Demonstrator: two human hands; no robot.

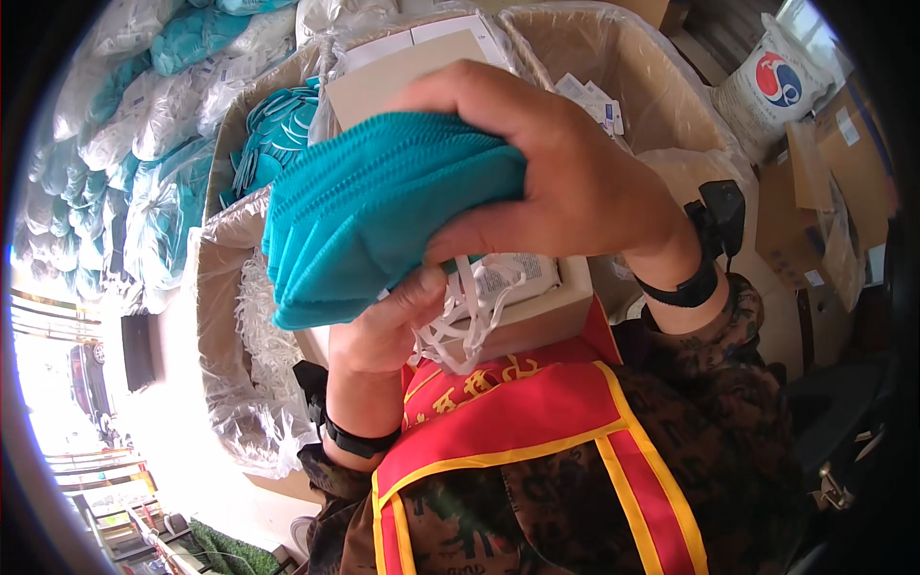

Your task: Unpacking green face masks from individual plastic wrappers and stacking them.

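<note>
A thick stack of teal folded face masks (374, 211) is held up in front of me, edges fanned at the left. My right hand (546, 163) grips its right end, fingers over the top and thumb on the near face. My left hand (388, 321) is closed on the stack's lower edge, its fingers mostly hidden behind the masks. White elastic straps (468, 321) dangle from the masks at the lower right. Just below them is an open carton box (546, 321) near my apron, with a white printed packet (517, 276) in it.
At the left stands a plastic-lined carton (216, 335) with white stringy material. Behind it, another holds teal mask pieces (278, 129). A lined carton (661, 105) with white packets is at the back right. Bagged teal goods (172, 201) are piled far left; a white sack (767, 86) stands far right.
</note>
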